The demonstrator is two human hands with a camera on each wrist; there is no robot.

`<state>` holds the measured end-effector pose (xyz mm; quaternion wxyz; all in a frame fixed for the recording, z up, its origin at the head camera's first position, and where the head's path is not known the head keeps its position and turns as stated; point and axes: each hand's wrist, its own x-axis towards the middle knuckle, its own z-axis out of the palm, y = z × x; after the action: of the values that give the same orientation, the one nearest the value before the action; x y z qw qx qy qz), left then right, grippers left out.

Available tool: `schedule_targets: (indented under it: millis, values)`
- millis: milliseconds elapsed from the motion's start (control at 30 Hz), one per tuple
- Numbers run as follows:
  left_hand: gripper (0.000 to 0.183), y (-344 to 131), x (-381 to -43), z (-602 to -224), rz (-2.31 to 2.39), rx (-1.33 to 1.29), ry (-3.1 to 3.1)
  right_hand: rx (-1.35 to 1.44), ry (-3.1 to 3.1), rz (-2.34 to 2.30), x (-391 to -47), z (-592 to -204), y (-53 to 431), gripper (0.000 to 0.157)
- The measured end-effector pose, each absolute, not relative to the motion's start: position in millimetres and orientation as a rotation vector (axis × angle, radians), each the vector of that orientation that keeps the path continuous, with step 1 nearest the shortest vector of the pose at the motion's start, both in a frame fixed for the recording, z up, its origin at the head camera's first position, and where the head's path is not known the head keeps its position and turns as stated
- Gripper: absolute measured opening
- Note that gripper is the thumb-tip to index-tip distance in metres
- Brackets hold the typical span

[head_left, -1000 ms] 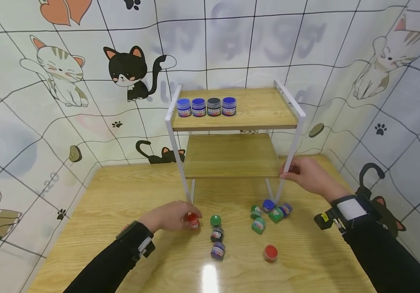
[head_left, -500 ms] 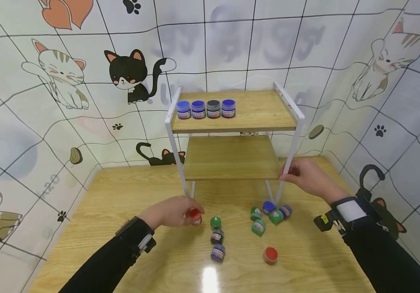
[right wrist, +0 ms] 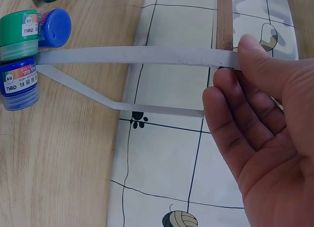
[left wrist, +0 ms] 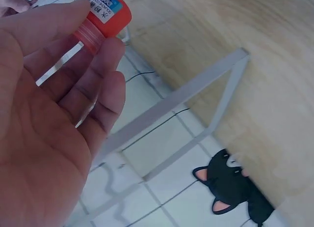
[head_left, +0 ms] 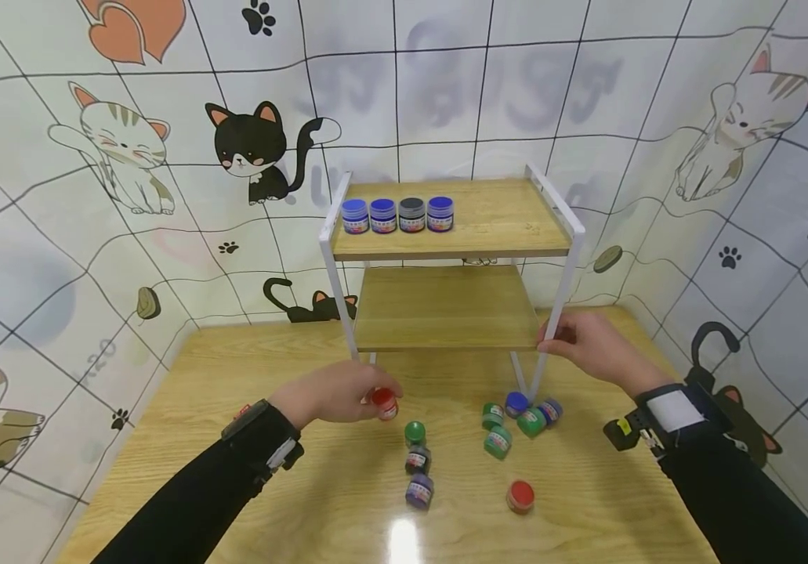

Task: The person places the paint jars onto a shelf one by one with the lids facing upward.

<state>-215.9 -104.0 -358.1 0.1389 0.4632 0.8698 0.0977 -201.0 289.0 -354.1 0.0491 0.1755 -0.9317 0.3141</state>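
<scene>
My left hand [head_left: 336, 392] pinches a small red paint jar [head_left: 385, 403] between thumb and fingers, lifted above the table before the rack's left leg. The left wrist view shows the red jar [left wrist: 110, 15] tilted, its printed label partly under the thumb. With thumb and curled fingers my right hand [head_left: 590, 345] grips the white front right leg of the two-tier rack [head_left: 446, 309], level with the lower shelf. In the right wrist view that white leg [right wrist: 147, 55] runs down to the table. A row of blue-lidded and black-lidded jars [head_left: 412, 215] stands at the upper shelf's left.
A column of green, black and purple jars [head_left: 418, 460] lies on the table [head_left: 234, 486] in front of the rack. Several green and blue jars [head_left: 498, 442] cluster by its right leg. Another red jar [head_left: 520, 497] stands nearer me. Cat-patterned cloth [head_left: 185, 258] surrounds the table.
The left hand has raised the red jar off the table and carried it slightly forward and right. My right hand keeps its grip on the rack leg.
</scene>
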Motion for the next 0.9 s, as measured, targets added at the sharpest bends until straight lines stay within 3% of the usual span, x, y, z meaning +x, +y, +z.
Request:
schedule_targets:
  millis: [900]
  values:
    - [0.032,-47,-213,-251,0.000,1.414,2.582,0.550,-2.816,0.969,-202,-357,291,0.005]
